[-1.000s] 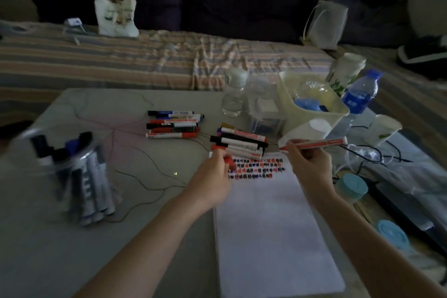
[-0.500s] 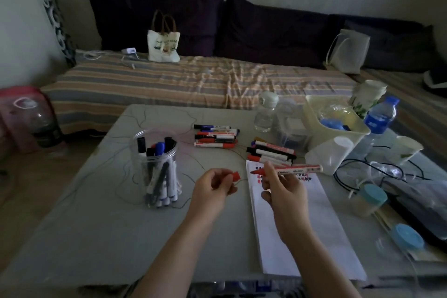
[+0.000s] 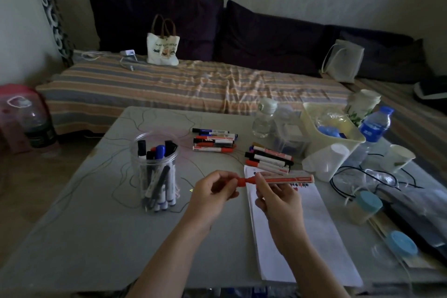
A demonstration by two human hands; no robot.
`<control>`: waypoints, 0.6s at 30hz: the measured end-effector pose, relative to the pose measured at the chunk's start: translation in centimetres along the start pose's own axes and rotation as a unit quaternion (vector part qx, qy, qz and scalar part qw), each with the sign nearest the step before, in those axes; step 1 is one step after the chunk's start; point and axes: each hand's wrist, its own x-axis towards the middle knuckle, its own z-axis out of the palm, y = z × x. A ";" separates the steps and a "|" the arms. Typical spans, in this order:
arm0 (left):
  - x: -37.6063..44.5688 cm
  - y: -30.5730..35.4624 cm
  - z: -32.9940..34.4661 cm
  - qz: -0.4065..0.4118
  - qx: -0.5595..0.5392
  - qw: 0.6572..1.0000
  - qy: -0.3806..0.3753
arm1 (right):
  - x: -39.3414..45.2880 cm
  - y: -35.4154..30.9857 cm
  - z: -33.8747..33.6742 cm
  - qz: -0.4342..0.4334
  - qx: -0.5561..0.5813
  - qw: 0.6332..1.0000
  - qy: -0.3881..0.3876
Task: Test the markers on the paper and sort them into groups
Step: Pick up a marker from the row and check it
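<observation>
The table (image 3: 84,237) carries the paper (image 3: 302,237), a jar (image 3: 154,169) of markers and two sorted groups (image 3: 214,140) (image 3: 268,159). Above the paper's near-left edge, the right hand (image 3: 278,197) grips the red marker (image 3: 287,179); the left hand (image 3: 212,191) pinches its cap (image 3: 240,181) at the tip. Risk: a misaligned cap leaves the tip exposed, and ink marks fingers.

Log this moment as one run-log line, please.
step: recapping red marker | left hand: holds red cap at tip | right hand: holds barrel | paper: marked at top
</observation>
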 end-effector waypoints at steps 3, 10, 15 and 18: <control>0.0 0.1 -0.1 0.006 0.003 1.000 -0.009 | -0.1 -0.1 0.1 0.015 0.016 0.999 -0.028; 0.1 0.0 0.0 0.004 -0.009 1.000 -0.004 | 0.1 0.0 0.7 0.036 0.036 0.998 -0.026; 0.3 0.1 0.3 0.007 -0.035 0.999 0.019 | 0.4 0.2 0.9 0.038 0.035 0.998 -0.026; 0.3 0.2 0.2 0.006 -0.029 0.999 0.022 | 0.5 0.4 1.2 0.053 0.041 0.997 -0.028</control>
